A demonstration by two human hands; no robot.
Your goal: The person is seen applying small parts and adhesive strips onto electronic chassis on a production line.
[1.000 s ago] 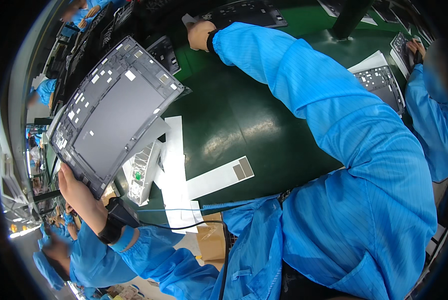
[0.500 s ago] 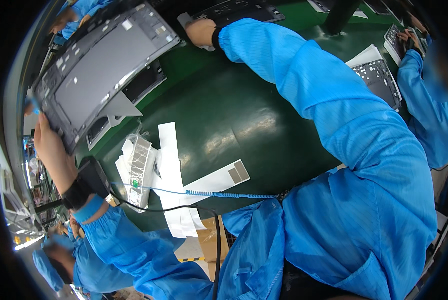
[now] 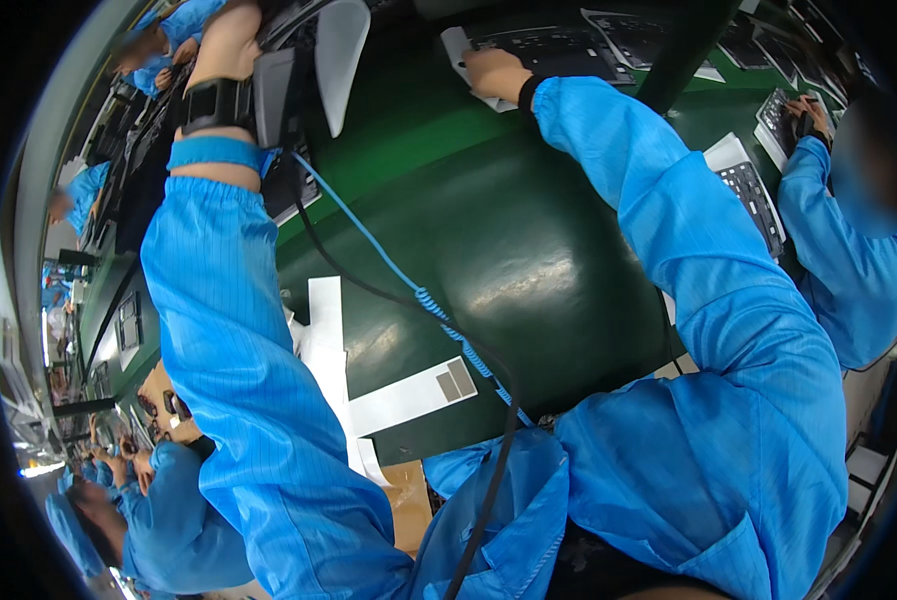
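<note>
My left arm reaches up to the upper left, where my left hand (image 3: 230, 45) is cut by the top edge. Its fingers are out of sight. On that wrist are a blue band (image 3: 214, 152) and a black strapped device (image 3: 218, 106). A curved pale grey sheet (image 3: 342, 62) stands just right of it, and I cannot tell whether the hand touches it. At the far side of the table, my right hand (image 3: 496, 76) is closed on a white sheet (image 3: 456, 46) at the near left corner of a dark laptop panel (image 3: 558, 48) lying on it.
Loose white paper strips (image 3: 408, 398) lie on the green table (image 3: 408, 220), partly behind my left sleeve. A coiled blue cord (image 3: 458, 340) and a black cable (image 3: 368, 288) cross it. Another panel (image 3: 753, 205) lies right, beside a co-worker (image 3: 838, 240). A dark post (image 3: 676, 70) rises at the back.
My left hand has swung up and away; the large panel it held is no longer visible. My right hand has shifted right, with the sheet and dark panel beside it.
</note>
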